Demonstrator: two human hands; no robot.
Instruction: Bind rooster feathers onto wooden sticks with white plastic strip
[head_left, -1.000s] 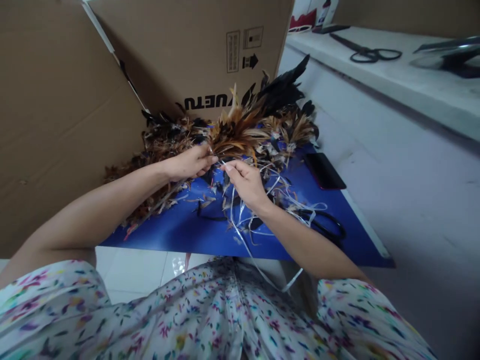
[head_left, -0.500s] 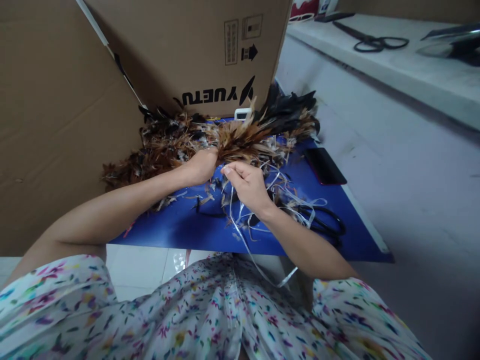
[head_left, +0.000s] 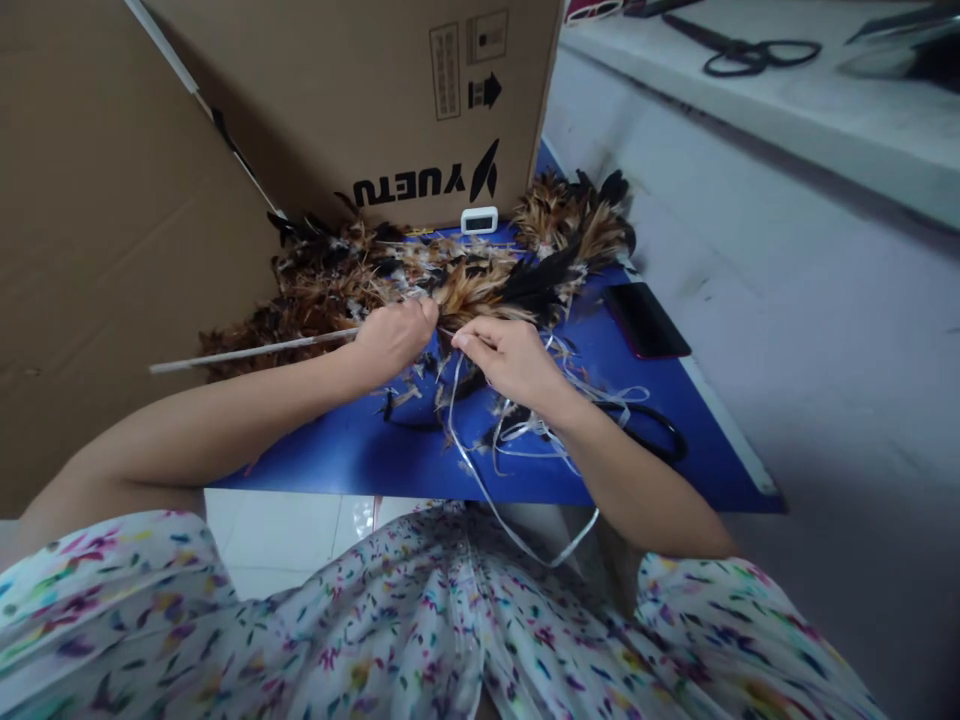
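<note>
My left hand (head_left: 397,338) is closed around a thin pale stick (head_left: 247,352) with brown and black feathers (head_left: 517,285) fanning out to the right, like a feather duster. The stick's bare end points left over my forearm. Close beside it, my right hand (head_left: 510,362) pinches a white plastic string (head_left: 459,440) that runs to the base of the feathers. From my fingers the string loops down past the table edge. More of it lies tangled beneath my right wrist. The wrapping point is partly hidden by my fingers.
Loose feathers (head_left: 315,290) heap at the left on the blue table (head_left: 420,465). A feather bunch (head_left: 570,215), small white display device (head_left: 480,220) and phone (head_left: 646,320) lie farther right. Cardboard (head_left: 405,90) walls the back and left. Scissors (head_left: 750,58) rest on the ledge (head_left: 840,130).
The feathers have swung down and rightward, from pointing up to lying low. My left hand has rolled over, and the stick now shows to its left. My right hand keeps pinching the string.
</note>
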